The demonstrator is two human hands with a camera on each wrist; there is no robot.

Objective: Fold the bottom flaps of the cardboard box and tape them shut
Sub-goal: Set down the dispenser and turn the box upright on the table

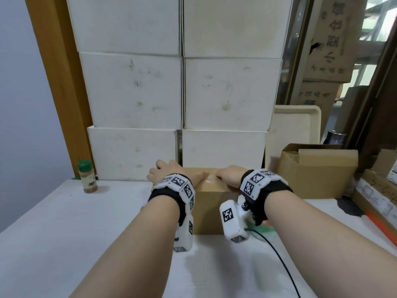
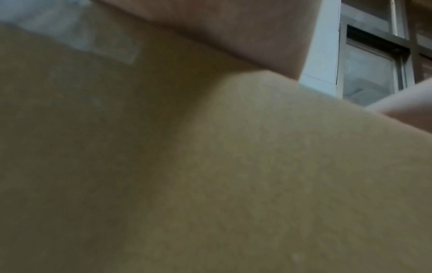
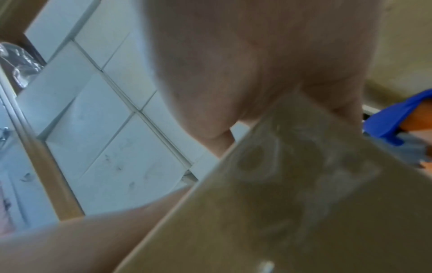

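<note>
A small brown cardboard box (image 1: 209, 211) stands on the white table (image 1: 64, 233), up against the stacked white boxes. Its upper flaps lie folded flat, and a strip of shiny clear tape (image 1: 211, 180) runs across them. My left hand (image 1: 171, 172) rests flat on the left part of the top, thumb pointing at the tape. My right hand (image 1: 229, 177) presses on the right part, thumb tip on the tape. The right wrist view shows my palm (image 3: 257, 55) on the box (image 3: 233, 230) and the glossy tape (image 3: 315, 166). The left wrist view is filled by blurred cardboard (image 2: 233, 166).
A spice jar with a green cap (image 1: 87, 177) stands at the left. Stacked white boxes (image 1: 182, 93) wall off the back. An open brown carton (image 1: 315, 171) and a cream tray (image 1: 296, 125) sit at the right. A black cable (image 1: 279, 254) crosses the table near me.
</note>
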